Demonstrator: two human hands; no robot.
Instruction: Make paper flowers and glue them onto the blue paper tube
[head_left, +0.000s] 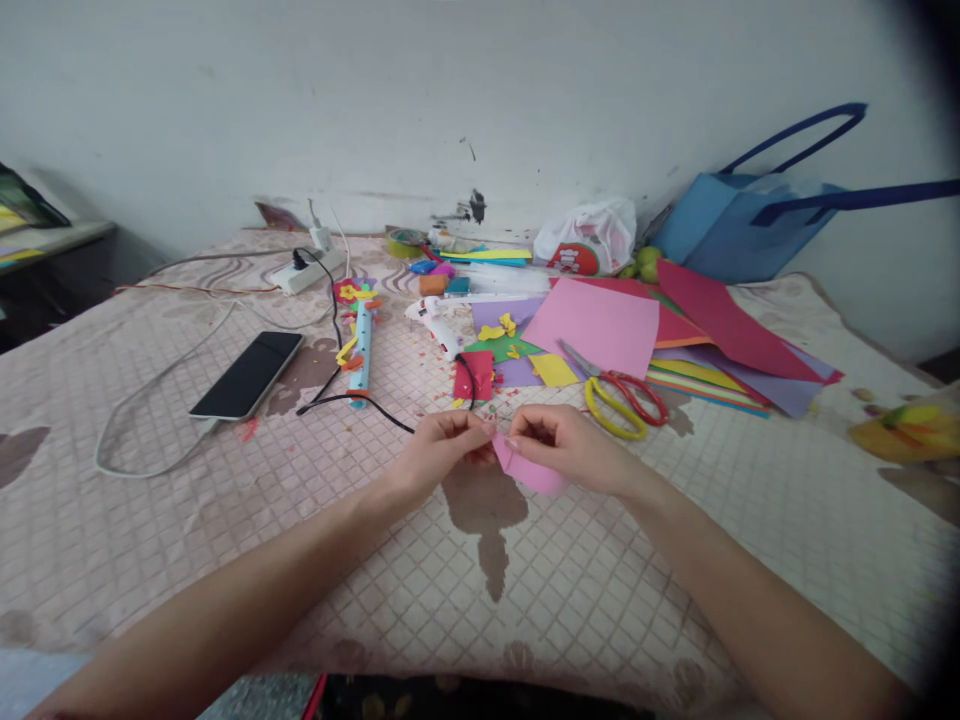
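Note:
Both hands meet over the table's near middle, pinching a small folded piece of pink paper (538,477). My left hand (450,442) is closed, thumb and forefinger at the paper's left tip. My right hand (564,440) is closed on its upper edge, with the rest of the paper hanging below the fingers. Just beyond the right hand lie scissors (616,408) with one yellow and one red handle. A white glue gun (441,325) rests beyond the left hand, its black cord running toward that hand. Near its tip end is a small red paper square (472,378).
Coloured paper sheets (600,325) are heaped at the right, before a blue bag (739,225) and a white plastic bag (589,240). Left are a phone (247,375) on a cable, a decorated blue stick (361,350) and a power strip (311,272). A yellow container (904,435) stands far right.

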